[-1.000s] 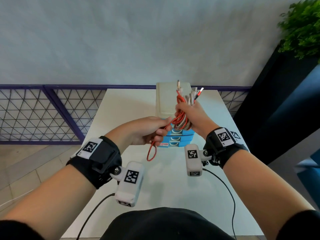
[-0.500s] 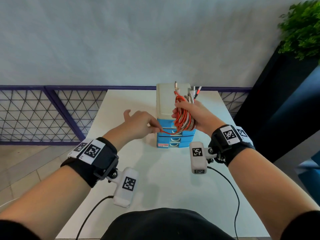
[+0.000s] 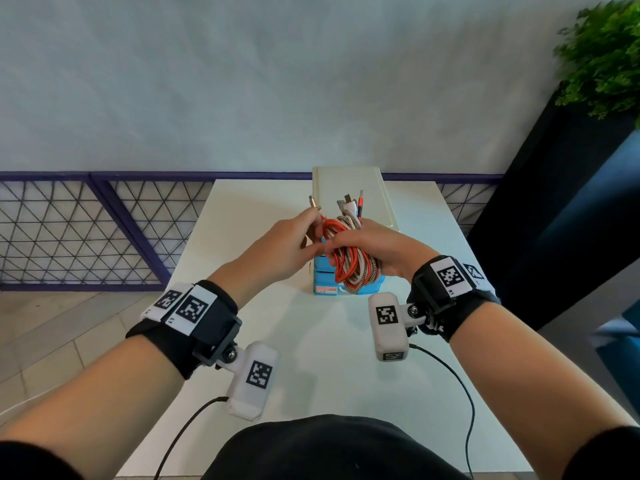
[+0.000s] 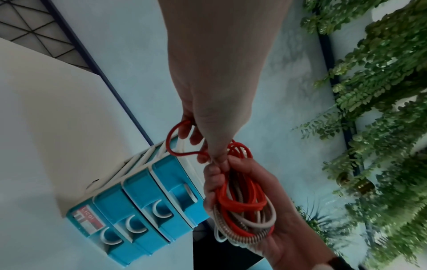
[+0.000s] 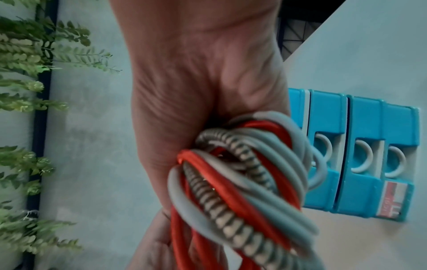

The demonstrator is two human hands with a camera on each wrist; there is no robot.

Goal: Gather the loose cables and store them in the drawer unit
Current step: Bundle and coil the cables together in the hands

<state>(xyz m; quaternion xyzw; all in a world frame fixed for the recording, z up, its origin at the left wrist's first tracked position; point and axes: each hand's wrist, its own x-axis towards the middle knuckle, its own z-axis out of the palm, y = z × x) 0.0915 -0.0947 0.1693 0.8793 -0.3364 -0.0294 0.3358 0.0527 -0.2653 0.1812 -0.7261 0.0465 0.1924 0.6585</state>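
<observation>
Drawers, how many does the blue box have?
4, stacked in the drawer unit: the bottom drawer with the sticker, the second drawer, the third drawer, and the top drawer beside the cable bundle. None looks hidden.

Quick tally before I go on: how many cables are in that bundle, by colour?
Orange cable: 1
Plain white cable: 1
Braided beige cable: 1
Total: at least 3 in the bundle gripped by the right hand; the coils hide whether any colour holds more than one.
</observation>
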